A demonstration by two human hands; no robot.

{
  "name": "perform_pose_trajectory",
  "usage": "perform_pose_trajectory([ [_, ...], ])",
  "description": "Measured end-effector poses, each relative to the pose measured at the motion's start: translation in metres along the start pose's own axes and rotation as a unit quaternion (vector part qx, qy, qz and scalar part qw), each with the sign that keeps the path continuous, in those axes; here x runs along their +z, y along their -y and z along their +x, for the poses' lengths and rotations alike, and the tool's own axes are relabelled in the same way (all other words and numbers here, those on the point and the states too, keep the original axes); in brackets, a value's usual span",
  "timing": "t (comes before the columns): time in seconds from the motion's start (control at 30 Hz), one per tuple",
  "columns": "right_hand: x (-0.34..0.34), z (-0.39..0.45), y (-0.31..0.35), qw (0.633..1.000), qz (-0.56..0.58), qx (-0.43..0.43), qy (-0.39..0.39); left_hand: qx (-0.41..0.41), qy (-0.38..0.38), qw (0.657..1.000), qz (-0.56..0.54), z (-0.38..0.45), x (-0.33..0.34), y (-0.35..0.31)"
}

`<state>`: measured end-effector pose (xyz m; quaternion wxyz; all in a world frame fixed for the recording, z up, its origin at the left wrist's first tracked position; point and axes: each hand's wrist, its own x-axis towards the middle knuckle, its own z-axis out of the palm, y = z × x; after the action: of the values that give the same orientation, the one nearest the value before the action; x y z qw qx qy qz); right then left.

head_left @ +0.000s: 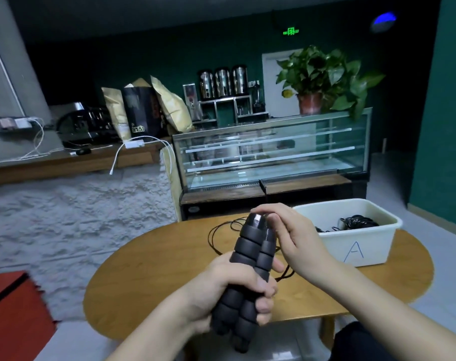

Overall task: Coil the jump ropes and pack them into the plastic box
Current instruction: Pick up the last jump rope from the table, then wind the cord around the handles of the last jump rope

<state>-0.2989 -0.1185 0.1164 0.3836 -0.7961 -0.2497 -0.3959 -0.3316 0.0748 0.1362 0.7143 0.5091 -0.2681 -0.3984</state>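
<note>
My left hand (229,290) is shut around two black ribbed jump rope handles (250,254), held side by side and pointing up and away from me. My right hand (292,235) pinches the top ends of the handles, where the thin black cord (216,238) leaves them. The cord lies in loose loops on the round wooden table (156,269) behind the handles. A white plastic box (357,246) marked with a blue "A" stands at the table's right side, with coiled black ropes (357,221) inside it.
A glass display case (273,152) stands behind the table. To the left run a rough white wall and a wooden counter (65,160) with bags and cables. A red mat (10,308) lies on the floor at lower left. A potted plant (323,76) tops the case.
</note>
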Motion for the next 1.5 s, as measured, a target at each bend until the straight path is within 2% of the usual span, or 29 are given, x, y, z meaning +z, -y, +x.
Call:
perform_pose_trajectory([
  [0.03,-0.003,0.002,0.002,0.999,0.027,0.019,0.014,-0.003,0.035,0.999,-0.032,-0.001,0.003,0.001],
  [0.1,-0.011,0.010,0.008,0.977,0.174,0.109,0.057,-0.009,0.091,0.993,-0.068,0.000,0.006,0.002],
  [0.2,-0.024,0.021,0.013,0.880,0.406,0.227,0.091,0.008,0.133,0.988,-0.071,0.003,0.016,0.008],
  [0.27,-0.030,0.026,0.015,0.824,0.479,0.281,0.113,0.034,0.138,0.987,-0.071,0.004,0.025,0.015],
  [0.33,-0.036,0.030,0.014,0.798,0.505,0.308,0.112,0.060,0.114,0.989,-0.075,0.005,0.030,0.022],
  [0.4,-0.045,0.032,0.009,0.804,0.496,0.308,0.110,0.073,0.082,0.990,-0.084,0.006,0.030,0.026],
  [0.57,-0.060,0.035,0.007,0.852,0.420,0.288,0.123,0.080,0.049,0.990,-0.110,0.008,0.029,0.029],
  [0.6,-0.059,0.036,0.008,0.879,0.370,0.278,0.112,0.078,0.047,0.989,-0.118,0.009,0.030,0.030],
  [0.67,-0.056,0.035,0.010,0.956,0.171,0.226,0.073,0.066,0.063,0.984,-0.153,0.011,0.032,0.032],
  [0.7,-0.051,0.031,0.013,0.977,0.080,0.190,0.048,0.057,0.076,0.980,-0.173,0.011,0.033,0.034],
  [0.73,-0.046,0.026,0.020,0.986,0.048,0.159,0.033,0.049,0.089,0.978,-0.183,0.011,0.034,0.035],
  [0.8,-0.037,0.013,0.038,0.976,0.140,0.158,0.045,0.034,0.104,0.978,-0.179,0.010,0.037,0.037],
  [0.87,-0.029,0.002,0.054,0.942,0.271,0.184,0.073,0.027,0.113,0.980,-0.163,0.007,0.041,0.038],
  [0.93,-0.023,0.001,0.058,0.920,0.332,0.201,0.047,0.028,0.134,0.980,-0.146,0.005,0.045,0.037],
  [1.07,-0.005,-0.007,0.056,0.903,0.351,0.242,-0.058,0.014,0.188,0.973,-0.134,0.002,0.047,0.032],
  [1.13,0.005,-0.021,0.050,0.924,0.304,0.220,-0.068,0.005,0.194,0.973,-0.125,0.001,0.041,0.021],
  [1.2,0.000,-0.029,0.046,0.978,0.162,0.124,-0.040,0.005,0.169,0.980,-0.103,-0.003,0.031,0.004],
  [1.23,-0.006,-0.028,0.046,0.993,0.090,0.077,-0.009,0.010,0.137,0.988,-0.075,-0.004,0.026,-0.004],
  [1.3,-0.020,-0.018,0.051,0.996,-0.021,0.045,0.080,0.029,0.023,0.999,0.028,-0.003,0.018,-0.018],
  [1.37,-0.030,-0.009,0.059,0.964,-0.177,0.051,0.191,0.051,-0.111,0.979,0.166,0.003,0.015,-0.028],
  [1.4,-0.033,-0.007,0.064,0.940,-0.237,0.060,0.237,0.060,-0.177,0.950,0.251,0.008,0.014,-0.032],
  [1.43,-0.035,-0.006,0.070,0.929,-0.257,0.068,0.258,0.065,-0.241,0.903,0.350,0.013,0.013,-0.037],
  [1.5,-0.039,-0.006,0.084,0.927,-0.268,0.053,0.255,0.062,-0.323,0.773,0.542,0.021,0.008,-0.045],
])
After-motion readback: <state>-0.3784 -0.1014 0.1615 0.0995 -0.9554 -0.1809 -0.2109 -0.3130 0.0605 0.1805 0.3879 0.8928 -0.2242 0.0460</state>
